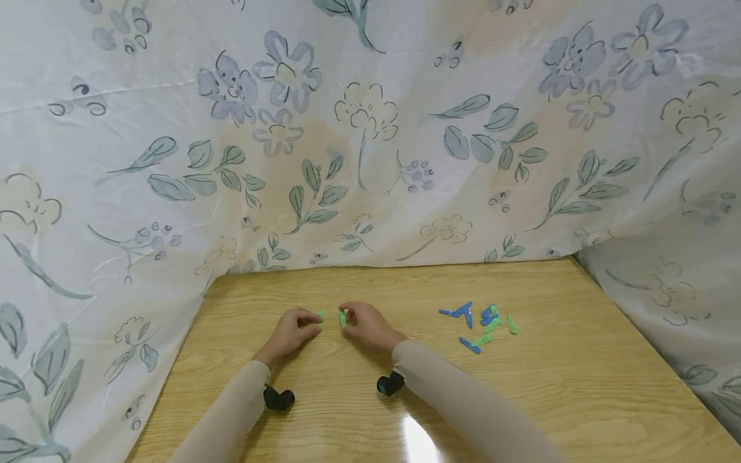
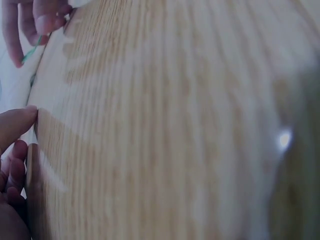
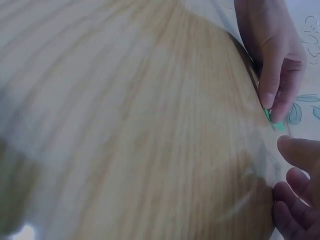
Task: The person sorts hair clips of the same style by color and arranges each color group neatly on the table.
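Observation:
Over the left-middle of the table, my left hand pinches a small green clothespin, mostly covered by the fingers. The right wrist view shows that clothespin's green end poking out below the left fingertips. Just to the right, my right hand holds another green clothespin between thumb and fingers. In the left wrist view only a thin green strip of this clothespin shows. A small gap separates the two hands, which face each other.
Blue clothespins and green clothespins lie loosely scattered to the right of my right hand on the wooden table. A floral cloth hangs along the table's back and sides. Each wrist wears a small black camera.

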Motion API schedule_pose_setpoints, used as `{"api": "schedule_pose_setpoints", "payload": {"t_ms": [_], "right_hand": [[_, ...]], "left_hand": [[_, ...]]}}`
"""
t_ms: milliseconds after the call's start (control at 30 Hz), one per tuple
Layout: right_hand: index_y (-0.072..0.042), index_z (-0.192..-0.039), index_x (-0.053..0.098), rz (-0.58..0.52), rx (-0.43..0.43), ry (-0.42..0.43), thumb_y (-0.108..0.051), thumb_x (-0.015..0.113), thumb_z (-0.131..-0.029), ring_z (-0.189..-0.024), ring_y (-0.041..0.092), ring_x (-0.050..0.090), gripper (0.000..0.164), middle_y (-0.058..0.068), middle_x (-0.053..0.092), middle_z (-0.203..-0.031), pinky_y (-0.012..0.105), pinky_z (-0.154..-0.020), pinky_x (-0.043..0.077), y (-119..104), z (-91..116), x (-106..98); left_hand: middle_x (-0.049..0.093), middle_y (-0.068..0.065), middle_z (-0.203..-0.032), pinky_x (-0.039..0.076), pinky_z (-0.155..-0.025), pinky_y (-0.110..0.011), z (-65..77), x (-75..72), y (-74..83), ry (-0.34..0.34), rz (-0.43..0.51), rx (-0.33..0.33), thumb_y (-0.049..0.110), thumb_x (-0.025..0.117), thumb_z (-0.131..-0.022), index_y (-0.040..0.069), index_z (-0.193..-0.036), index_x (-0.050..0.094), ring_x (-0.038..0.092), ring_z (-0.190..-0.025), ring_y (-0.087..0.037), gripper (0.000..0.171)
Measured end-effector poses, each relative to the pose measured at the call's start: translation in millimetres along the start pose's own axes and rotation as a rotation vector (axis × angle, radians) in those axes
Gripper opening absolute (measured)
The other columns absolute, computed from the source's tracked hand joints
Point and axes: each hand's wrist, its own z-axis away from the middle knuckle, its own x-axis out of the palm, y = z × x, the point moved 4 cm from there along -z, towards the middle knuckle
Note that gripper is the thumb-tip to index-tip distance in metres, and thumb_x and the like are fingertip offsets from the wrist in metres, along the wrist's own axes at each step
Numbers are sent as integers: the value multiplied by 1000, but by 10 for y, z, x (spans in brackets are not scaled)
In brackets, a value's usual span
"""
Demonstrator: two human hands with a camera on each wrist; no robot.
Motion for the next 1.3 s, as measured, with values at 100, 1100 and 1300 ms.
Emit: {"api": "schedule_pose_setpoints", "payload": {"t_ms": [100, 1100, 1300], "right_hand": [[-6, -139, 57, 12, -3, -6, -14, 74, -92, -98, 15, 59, 51, 6, 66, -115, 31, -87, 52, -35, -40, 17], [-10, -133, 65, 123, 86, 44, -19, 80, -89, -79, 8, 52, 47, -3, 63, -95, 25, -70, 45, -227, -237, 290], [-10, -132, 65, 102, 98, 62, -19, 80, -88, -74, 8, 50, 48, -4, 61, -90, 23, -65, 42, -214, -233, 312]], "left_hand": [[68, -15, -114, 48, -90, -34, 6, -3, 0, -2, -2, 7, 10, 74, -92, 5, -105, 78, 60, -105, -27, 15], [68, -12, -112, 49, -90, -34, 25, 12, -6, 2, -13, -22, 8, 74, -92, 5, -107, 78, 61, -104, -25, 16], [67, -13, -112, 48, -91, -37, 28, 16, -10, 0, -1, -20, 8, 74, -91, 4, -107, 78, 60, -104, -25, 16]]}}
